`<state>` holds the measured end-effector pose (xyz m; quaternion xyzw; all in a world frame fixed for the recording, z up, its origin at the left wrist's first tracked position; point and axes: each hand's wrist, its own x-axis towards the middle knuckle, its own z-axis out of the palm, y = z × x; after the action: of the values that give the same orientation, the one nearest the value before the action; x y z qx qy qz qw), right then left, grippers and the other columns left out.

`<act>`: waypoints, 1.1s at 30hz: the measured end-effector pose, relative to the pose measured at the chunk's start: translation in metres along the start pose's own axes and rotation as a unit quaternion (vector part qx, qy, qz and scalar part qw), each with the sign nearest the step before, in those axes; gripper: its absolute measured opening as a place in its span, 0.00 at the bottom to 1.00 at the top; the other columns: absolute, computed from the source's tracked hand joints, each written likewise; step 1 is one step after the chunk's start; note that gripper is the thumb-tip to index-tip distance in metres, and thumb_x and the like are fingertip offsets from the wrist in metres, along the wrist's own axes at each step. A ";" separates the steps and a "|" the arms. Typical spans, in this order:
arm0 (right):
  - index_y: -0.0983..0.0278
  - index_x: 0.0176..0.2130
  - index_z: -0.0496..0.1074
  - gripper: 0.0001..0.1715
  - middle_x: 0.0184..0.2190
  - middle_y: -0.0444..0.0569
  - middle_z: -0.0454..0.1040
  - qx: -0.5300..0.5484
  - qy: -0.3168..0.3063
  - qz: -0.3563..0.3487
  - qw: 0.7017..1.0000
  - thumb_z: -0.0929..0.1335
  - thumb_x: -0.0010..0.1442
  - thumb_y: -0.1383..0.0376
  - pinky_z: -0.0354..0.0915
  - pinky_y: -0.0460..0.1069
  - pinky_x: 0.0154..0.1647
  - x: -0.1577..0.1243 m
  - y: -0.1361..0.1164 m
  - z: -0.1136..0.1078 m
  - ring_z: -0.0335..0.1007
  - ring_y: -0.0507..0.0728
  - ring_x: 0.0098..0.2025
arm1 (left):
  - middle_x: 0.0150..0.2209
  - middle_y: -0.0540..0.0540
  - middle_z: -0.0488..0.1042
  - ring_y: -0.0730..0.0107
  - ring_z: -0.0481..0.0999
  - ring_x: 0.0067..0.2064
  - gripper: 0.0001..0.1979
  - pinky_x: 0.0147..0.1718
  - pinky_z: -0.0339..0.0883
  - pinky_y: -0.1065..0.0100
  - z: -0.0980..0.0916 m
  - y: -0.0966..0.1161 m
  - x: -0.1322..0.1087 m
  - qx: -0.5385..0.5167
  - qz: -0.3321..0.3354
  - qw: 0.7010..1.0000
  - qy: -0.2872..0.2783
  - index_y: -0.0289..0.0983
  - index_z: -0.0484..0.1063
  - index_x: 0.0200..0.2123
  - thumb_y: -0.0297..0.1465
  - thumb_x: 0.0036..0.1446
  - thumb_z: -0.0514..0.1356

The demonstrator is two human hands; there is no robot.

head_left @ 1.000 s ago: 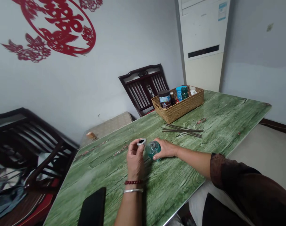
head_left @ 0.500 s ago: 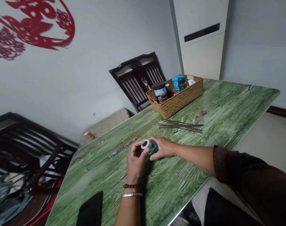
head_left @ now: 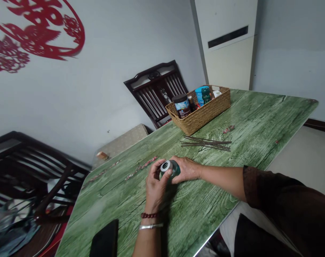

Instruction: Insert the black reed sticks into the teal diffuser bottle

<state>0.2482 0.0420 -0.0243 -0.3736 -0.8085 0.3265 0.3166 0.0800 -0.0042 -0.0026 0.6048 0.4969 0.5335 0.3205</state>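
A teal glass bottle [head_left: 173,169] lies tilted on its side over the green wood-grain table top [head_left: 202,189], and my right hand [head_left: 185,169] grips it from the right. A silver ring with a dark centre [head_left: 165,166] sits on the bottle's end, against its mouth. My left hand [head_left: 155,187], with a red bead bracelet [head_left: 149,215] and a silver bangle [head_left: 151,226] on the wrist, pinches that ring between its fingers. The fingers hide part of the ring and bottle.
A wicker basket [head_left: 199,119] holding jars and bottles stands at the table's far end. Several thin dark sticks [head_left: 206,143] lie beyond my hands. A flat black object [head_left: 105,239] lies at the near edge. Dark wooden chairs [head_left: 155,91] stand beyond the table and to its left.
The silver ring has moved from just apart from the bottle onto its end. My hands have come closer together, and the view has shifted slightly.
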 end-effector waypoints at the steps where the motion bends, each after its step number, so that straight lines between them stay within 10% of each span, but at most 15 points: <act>1: 0.61 0.53 0.67 0.41 0.41 0.48 0.76 0.003 -0.001 -0.002 1.000 0.79 0.43 0.53 0.64 0.50 0.40 0.000 0.001 0.000 0.74 0.61 0.43 | 0.49 0.43 0.77 0.59 0.75 0.51 0.25 0.53 0.66 0.60 -0.002 0.000 -0.001 -0.019 -0.008 1.000 -0.023 0.40 0.75 0.49 0.40 0.49 0.71; 13: 0.61 0.51 0.67 0.40 0.40 0.46 0.76 0.019 -0.023 0.004 1.000 0.79 0.42 0.55 0.62 0.48 0.37 0.001 0.000 -0.002 0.74 0.60 0.42 | 0.50 0.42 0.75 0.57 0.74 0.52 0.29 0.54 0.66 0.58 -0.004 0.004 -0.004 -0.010 -0.012 0.997 -0.071 0.40 0.72 0.53 0.44 0.49 0.71; 19: 0.62 0.51 0.66 0.41 0.42 0.49 0.77 0.006 -0.028 -0.008 1.000 0.79 0.43 0.53 0.63 0.49 0.38 0.001 -0.001 -0.002 0.75 0.62 0.42 | 0.50 0.44 0.72 0.57 0.73 0.53 0.29 0.56 0.65 0.55 -0.007 0.004 -0.002 0.038 0.033 0.999 0.003 0.43 0.70 0.53 0.43 0.49 0.71; 24: 0.61 0.52 0.66 0.42 0.43 0.49 0.77 0.004 -0.030 -0.003 1.000 0.79 0.43 0.51 0.65 0.50 0.40 0.000 -0.001 -0.003 0.75 0.62 0.45 | 0.63 0.40 0.68 0.53 0.66 0.65 0.30 0.63 0.59 0.53 -0.015 0.007 -0.006 -0.032 0.014 0.996 -0.088 0.44 0.64 0.63 0.47 0.61 0.61; 29: 0.62 0.51 0.66 0.41 0.41 0.49 0.77 -0.001 -0.021 -0.009 1.000 0.79 0.43 0.51 0.65 0.50 0.39 0.000 -0.001 -0.001 0.76 0.62 0.43 | 0.51 0.42 0.76 0.51 0.73 0.56 0.28 0.60 0.62 0.50 -0.007 0.013 -0.001 0.107 0.044 0.993 -0.006 0.42 0.75 0.53 0.46 0.50 0.70; 33: 0.62 0.52 0.65 0.43 0.42 0.50 0.77 -0.015 -0.005 -0.013 1.000 0.78 0.44 0.48 0.66 0.51 0.40 -0.002 -0.002 0.000 0.76 0.63 0.43 | 0.53 0.40 0.78 0.49 0.74 0.57 0.26 0.60 0.62 0.51 -0.008 0.017 -0.001 0.062 0.008 0.996 -0.056 0.41 0.78 0.52 0.45 0.51 0.70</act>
<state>0.2483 0.0395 -0.0231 -0.3662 -0.8197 0.3115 0.3114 0.0767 -0.0113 0.0149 0.6565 0.5056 0.4696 0.3048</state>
